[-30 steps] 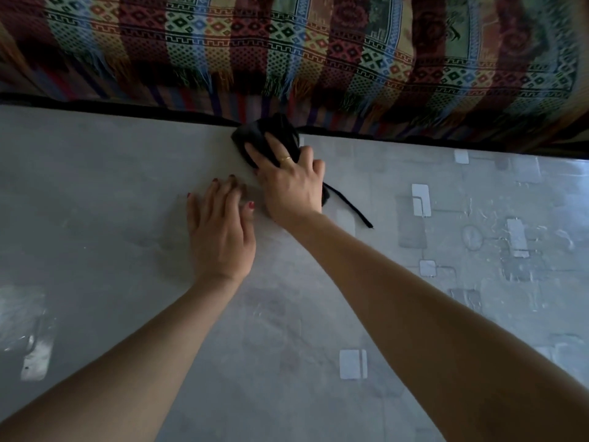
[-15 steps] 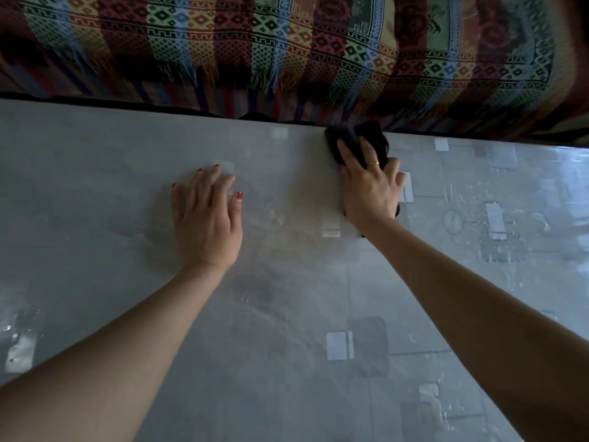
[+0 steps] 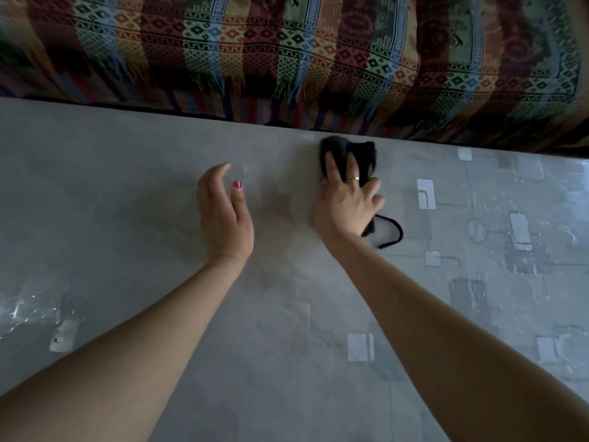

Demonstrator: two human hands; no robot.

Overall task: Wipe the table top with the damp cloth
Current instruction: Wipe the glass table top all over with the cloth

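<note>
A dark, bunched damp cloth (image 3: 345,150) lies on the grey patterned table top (image 3: 127,186) close to its far edge. My right hand (image 3: 345,205) presses down on the cloth with spread fingers and covers most of it; a thin dark strap (image 3: 394,232) of the cloth trails out to the right of my wrist. My left hand (image 3: 223,215) is to the left of the cloth, apart from it, tilted up on its edge above the table with fingers loosely curved and nothing in it.
A sofa covered with a striped, fringed woven throw (image 3: 287,59) runs along the table's far edge. The table's right part has a glossy film with pale rectangles (image 3: 425,194). A shiny patch (image 3: 63,333) shows at the near left.
My right hand slid the cloth to the right along the far edge, then stayed near there. My left hand, flat on the table before, has lifted and turned onto its edge.
</note>
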